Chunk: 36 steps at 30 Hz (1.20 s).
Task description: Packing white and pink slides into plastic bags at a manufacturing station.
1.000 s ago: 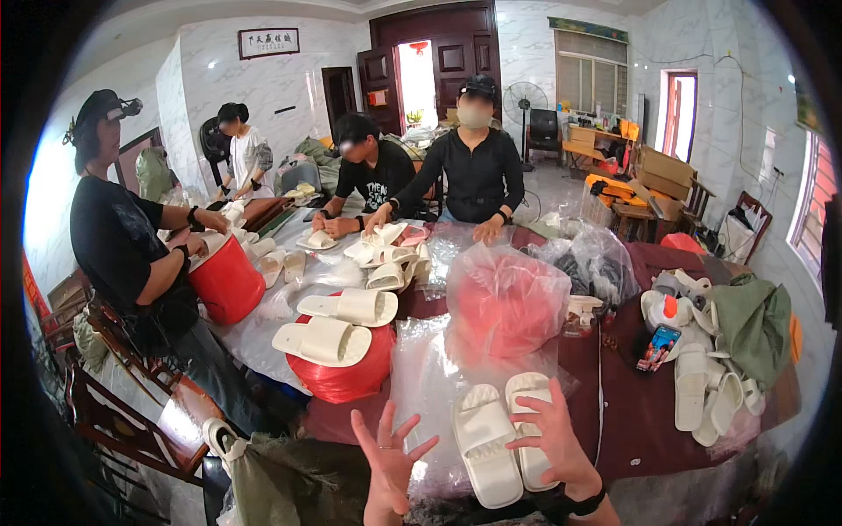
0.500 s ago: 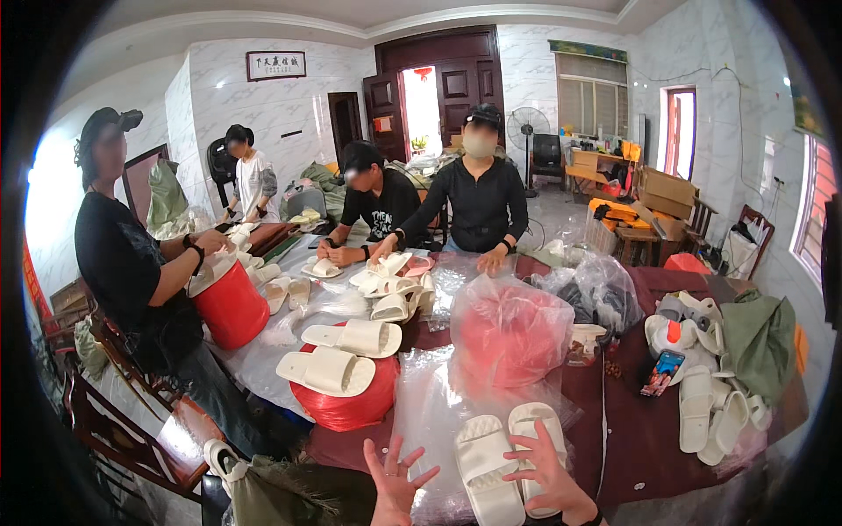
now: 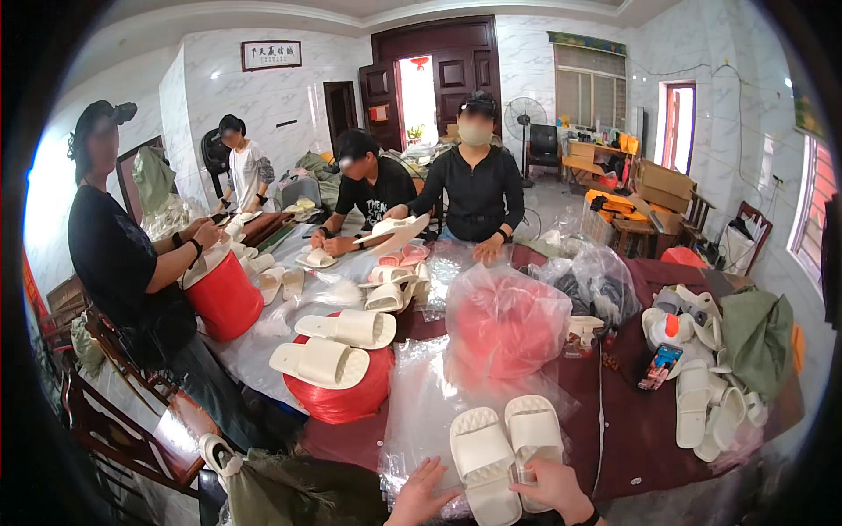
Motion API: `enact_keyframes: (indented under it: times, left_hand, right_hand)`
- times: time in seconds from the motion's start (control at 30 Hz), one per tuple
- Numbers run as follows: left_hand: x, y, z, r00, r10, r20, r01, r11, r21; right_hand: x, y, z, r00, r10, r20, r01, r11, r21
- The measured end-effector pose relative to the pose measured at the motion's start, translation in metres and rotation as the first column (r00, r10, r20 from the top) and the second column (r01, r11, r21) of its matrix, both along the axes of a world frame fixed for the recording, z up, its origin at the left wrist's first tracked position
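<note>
A pair of cream slippers (image 3: 482, 451) lies side by side on clear plastic bags (image 3: 412, 394) in front of me, soles down. My right hand (image 3: 557, 491) rests across the strap end of the right slipper (image 3: 532, 425), thumb and fingers apart. It touches the slipper without visibly gripping it. My left hand (image 3: 423, 495) is open with stretched fingers, palm turned toward the slippers, over the bags just left of the pair. Its fingertips come close to the left slipper's side. Two more cream slippers (image 3: 320, 361) sit on a red plastic roll (image 3: 338, 403) further left.
A clear bag holding something red (image 3: 504, 324) stands beyond the pair. To the right are a phone (image 3: 660, 366), piled slippers (image 3: 693, 403) and green cloth (image 3: 759, 342). Several people work around the table; one across (image 3: 478, 193) holds up a slipper (image 3: 390, 230).
Both hands have come down from above the slippers; the right now touches one, and its fingers are less spread. The person across has lifted a pale slipper off the pile.
</note>
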<state>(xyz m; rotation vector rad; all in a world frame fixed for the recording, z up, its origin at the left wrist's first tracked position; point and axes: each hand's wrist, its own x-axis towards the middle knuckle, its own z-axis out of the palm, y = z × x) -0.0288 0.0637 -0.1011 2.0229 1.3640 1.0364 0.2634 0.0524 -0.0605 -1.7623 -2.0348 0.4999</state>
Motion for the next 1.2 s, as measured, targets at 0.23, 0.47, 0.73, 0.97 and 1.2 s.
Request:
enact_keyframes:
  times: [0.23,0.47,0.73,0.97,1.2]
  left_hand:
    - [-0.004,0.0,-0.031,0.976,-0.1,-0.196,0.098,0.995,-0.023]
    - [-0.001,0.007,-0.008,0.981,-0.07,-0.181,0.067,0.997,-0.025]
    - [0.001,0.014,0.001,0.97,-0.076,-0.229,0.068,0.997,-0.046]
    - [0.019,0.022,0.037,0.909,-0.112,-0.402,0.061,0.989,-0.138]
    - [0.027,0.029,0.024,0.885,-0.13,-0.447,0.21,0.969,0.133]
  right_hand:
    - [-0.035,0.017,0.008,0.999,0.03,0.027,-0.025,0.987,-0.157]
    - [-0.038,0.052,-0.019,0.979,-0.156,0.134,0.139,0.982,0.129]
    - [0.014,0.03,-0.014,0.942,-0.335,0.028,0.317,0.912,0.26]
    - [0.069,-0.025,0.013,0.891,-0.444,-0.099,0.451,0.836,0.313]
    - [0.074,-0.039,0.006,0.891,-0.421,-0.167,0.452,0.806,0.382]
